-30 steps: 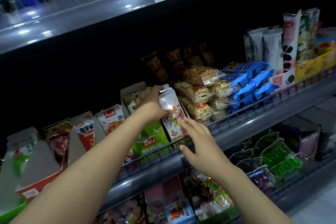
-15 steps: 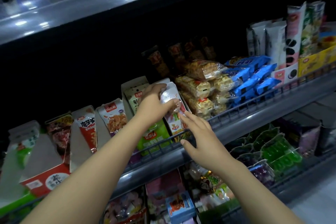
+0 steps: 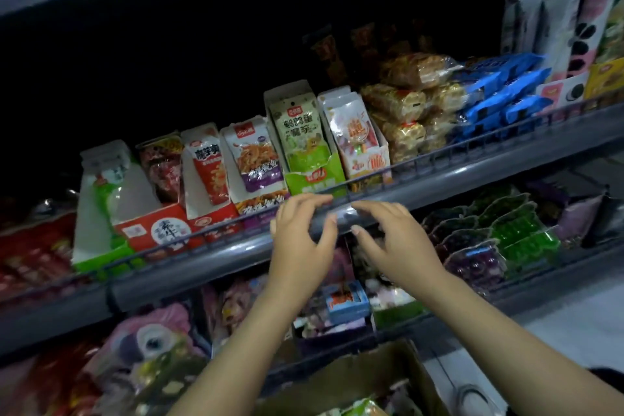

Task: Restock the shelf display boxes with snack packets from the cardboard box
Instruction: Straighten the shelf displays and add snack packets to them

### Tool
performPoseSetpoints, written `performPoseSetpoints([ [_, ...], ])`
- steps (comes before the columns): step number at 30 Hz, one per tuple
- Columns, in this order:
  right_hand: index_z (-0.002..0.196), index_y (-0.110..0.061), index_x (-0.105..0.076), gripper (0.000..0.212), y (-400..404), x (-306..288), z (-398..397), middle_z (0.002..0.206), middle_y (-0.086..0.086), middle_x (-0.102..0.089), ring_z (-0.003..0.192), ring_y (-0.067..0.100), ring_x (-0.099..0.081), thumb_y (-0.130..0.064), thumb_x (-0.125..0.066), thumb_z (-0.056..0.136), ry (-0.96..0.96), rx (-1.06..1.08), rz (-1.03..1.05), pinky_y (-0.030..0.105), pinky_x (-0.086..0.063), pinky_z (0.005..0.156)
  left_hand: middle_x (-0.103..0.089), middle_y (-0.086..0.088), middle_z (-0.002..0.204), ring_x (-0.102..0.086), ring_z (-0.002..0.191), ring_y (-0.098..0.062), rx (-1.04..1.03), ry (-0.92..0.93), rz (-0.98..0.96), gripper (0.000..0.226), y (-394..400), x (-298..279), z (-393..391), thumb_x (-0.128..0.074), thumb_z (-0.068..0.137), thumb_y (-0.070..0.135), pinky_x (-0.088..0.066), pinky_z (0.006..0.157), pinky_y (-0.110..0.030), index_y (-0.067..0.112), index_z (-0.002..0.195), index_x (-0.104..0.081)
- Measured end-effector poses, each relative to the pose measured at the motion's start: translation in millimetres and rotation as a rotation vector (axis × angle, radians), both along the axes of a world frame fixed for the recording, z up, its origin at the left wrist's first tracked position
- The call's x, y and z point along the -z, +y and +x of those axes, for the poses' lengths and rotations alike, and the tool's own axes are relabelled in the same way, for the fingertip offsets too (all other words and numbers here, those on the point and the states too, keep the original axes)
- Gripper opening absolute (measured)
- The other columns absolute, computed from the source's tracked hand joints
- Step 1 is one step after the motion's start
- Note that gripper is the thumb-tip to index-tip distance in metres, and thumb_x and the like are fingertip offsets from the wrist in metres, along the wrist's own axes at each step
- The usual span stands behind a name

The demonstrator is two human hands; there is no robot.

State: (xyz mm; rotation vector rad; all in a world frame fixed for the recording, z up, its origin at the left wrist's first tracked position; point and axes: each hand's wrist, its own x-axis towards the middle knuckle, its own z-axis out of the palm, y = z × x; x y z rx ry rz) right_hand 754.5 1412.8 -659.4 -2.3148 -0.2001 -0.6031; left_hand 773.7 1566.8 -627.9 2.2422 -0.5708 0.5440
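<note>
Several display boxes stand in a row on the middle shelf point(image 3: 439, 184). The white box point(image 3: 369, 162) holds upright white snack packets point(image 3: 349, 123). To its left is a green box point(image 3: 314, 177) with green packets point(image 3: 299, 127). My left hand point(image 3: 302, 236) and my right hand point(image 3: 393, 240) hover in front of the shelf rail, below these boxes. Both hold nothing, fingers loosely bent. The cardboard box point(image 3: 364, 378) sits at the bottom, with packets inside it.
More display boxes point(image 3: 155, 230) with red and purple packets fill the shelf's left side. Biscuit packs point(image 3: 405, 101) and blue packets point(image 3: 499, 94) lie to the right. A lower shelf holds green jelly packs point(image 3: 520, 230) and a small blue box point(image 3: 346, 300).
My left hand has let go of the white packet, which now stands in its box. Both hands have drawn back down to the shelf rail. The view has tilted downward.
</note>
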Motion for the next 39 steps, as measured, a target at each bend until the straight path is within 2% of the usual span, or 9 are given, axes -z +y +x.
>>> performPoseSetpoints([
  [7, 0.128, -0.021, -0.053, 0.036, 33.3, 69.8, -43.0, 0.122, -0.001, -0.059, 0.116, 0.017, -0.051, -0.033, -0.051, 0.094, 0.209, -0.081, -0.079, 0.029, -0.044, 0.093, -0.055, 0.010, 0.104, -0.051, 0.105, -0.010, -0.125, 0.198, -0.089, 0.026, 47.4, 95.6, -57.6, -0.049, 0.088, 0.035, -0.041, 0.095, -0.032, 0.024, 0.108, -0.062],
  [12, 0.129, -0.022, -0.051, 0.037, 51.5, 122.8, -67.0, 0.120, -0.003, -0.058, 0.112, 0.012, -0.052, -0.035, -0.049, 0.094, 0.419, -0.114, -0.137, 0.027, -0.046, 0.092, -0.057, 0.011, 0.107, -0.052, 0.107, -0.011, -0.189, 0.393, -0.086, 0.017, 69.5, 166.2, -80.8, -0.053, 0.092, 0.027, -0.041, 0.098, -0.044, 0.028, 0.108, -0.061],
  [15, 0.124, -0.020, -0.056, 0.034, 59.0, 161.9, -76.8, 0.117, -0.001, -0.062, 0.106, 0.013, -0.057, -0.032, -0.053, 0.092, 0.519, -0.089, -0.093, 0.027, -0.047, 0.088, -0.055, 0.009, 0.106, -0.054, 0.106, -0.016, -0.238, 0.561, -0.111, 0.018, 73.0, 201.5, -83.0, -0.055, 0.092, 0.025, -0.042, 0.097, -0.044, 0.025, 0.109, -0.062],
  [20, 0.118, -0.016, -0.061, 0.030, 63.6, 223.8, -91.9, 0.112, 0.002, -0.066, 0.098, 0.015, -0.062, -0.026, -0.056, 0.091, 0.711, -0.047, -0.025, 0.026, -0.047, 0.085, -0.058, 0.001, 0.109, -0.058, 0.100, -0.015, -0.247, 0.835, -0.176, 0.020, 68.3, 255.2, -89.5, -0.052, 0.094, 0.022, -0.047, 0.092, -0.034, 0.019, 0.111, -0.061],
  [24, 0.117, -0.015, -0.061, 0.030, 54.5, 265.3, -95.7, 0.111, 0.005, -0.067, 0.094, 0.019, -0.064, -0.031, -0.053, 0.092, 0.892, -0.024, -0.031, 0.031, -0.049, 0.082, -0.063, -0.004, 0.110, -0.059, 0.100, -0.019, -0.276, 0.991, -0.151, 0.023, 60.0, 295.8, -92.1, -0.053, 0.094, 0.022, -0.045, 0.084, -0.027, 0.012, 0.113, -0.062],
  [29, 0.129, -0.009, -0.053, 0.037, 43.8, 307.8, -99.0, 0.125, 0.010, -0.061, 0.115, 0.024, -0.057, -0.025, -0.049, 0.095, 1.075, -0.008, -0.054, 0.025, -0.041, 0.090, -0.063, -0.009, 0.117, -0.058, 0.106, -0.022, -0.270, 1.111, -0.096, 0.026, 55.2, 334.4, -94.9, -0.051, 0.095, 0.021, -0.042, 0.080, -0.023, 0.006, 0.114, -0.060],
  [32, 0.131, -0.009, -0.052, 0.040, 45.1, 329.2, -103.1, 0.130, 0.011, -0.058, 0.117, 0.023, -0.055, -0.022, -0.054, 0.093, 1.160, 0.032, 0.029, 0.023, -0.039, 0.094, -0.061, -0.009, 0.122, -0.057, 0.107, -0.022, -0.301, 1.212, -0.077, 0.030, 53.5, 355.5, -96.6, -0.049, 0.096, 0.024, -0.044, 0.084, -0.027, 0.008, 0.120, -0.058],
  [37, 0.133, -0.003, -0.048, 0.045, 49.3, 357.1, -110.3, 0.134, 0.014, -0.052, 0.119, 0.022, -0.053, -0.013, -0.059, 0.091, 1.232, 0.078, 0.160, 0.015, -0.037, 0.083, -0.057, -0.010, 0.129, -0.054, 0.115, -0.027, -0.311, 1.309, 0.015, 0.038, 48.4, 387.6, -106.3, -0.047, 0.097, 0.026, -0.044, 0.096, -0.033, 0.008, 0.129, -0.054],
  [39, 0.135, -0.003, -0.045, 0.047, 49.5, 366.8, -112.0, 0.135, 0.013, -0.050, 0.120, 0.022, -0.052, -0.011, -0.058, 0.091, 1.288, 0.060, 0.184, 0.011, -0.033, 0.080, -0.059, -0.015, 0.125, -0.055, 0.114, -0.029, -0.344, 1.320, 0.011, 0.035, 46.8, 397.0, -110.3, -0.047, 0.097, 0.023, -0.044, 0.094, -0.032, 0.003, 0.123, -0.058],
])
